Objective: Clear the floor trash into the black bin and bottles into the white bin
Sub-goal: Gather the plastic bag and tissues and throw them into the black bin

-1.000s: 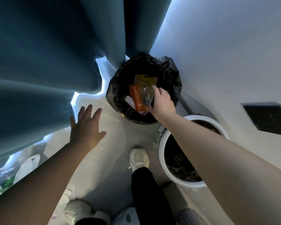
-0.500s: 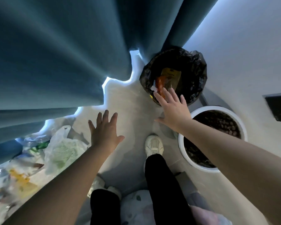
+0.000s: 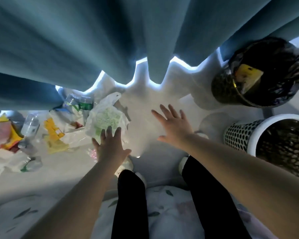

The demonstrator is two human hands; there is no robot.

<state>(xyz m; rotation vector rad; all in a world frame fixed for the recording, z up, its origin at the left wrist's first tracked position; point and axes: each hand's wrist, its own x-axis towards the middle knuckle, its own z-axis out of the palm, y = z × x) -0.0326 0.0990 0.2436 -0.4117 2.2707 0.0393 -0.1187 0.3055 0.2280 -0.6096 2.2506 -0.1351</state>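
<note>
The black bin, lined with a black bag, stands at the upper right with a yellow-orange wrapper inside. Below it is the white perforated bin. Both my hands are empty with fingers spread. My left hand hovers just below a white plastic bag with green contents. My right hand is over bare floor, left of the bins. Trash lies on the floor at left: clear plastic bottles, a green-labelled bottle, yellow wrappers and white bags.
A teal curtain hangs across the top down to the floor. My black trouser legs and white shoes are at bottom centre. A floral fabric lies at the bottom edge.
My right hand let the orange wrapper go into the black bin and pulled back left. The view swung left, bringing the floor trash in. My left hand moved toward the white bag.
</note>
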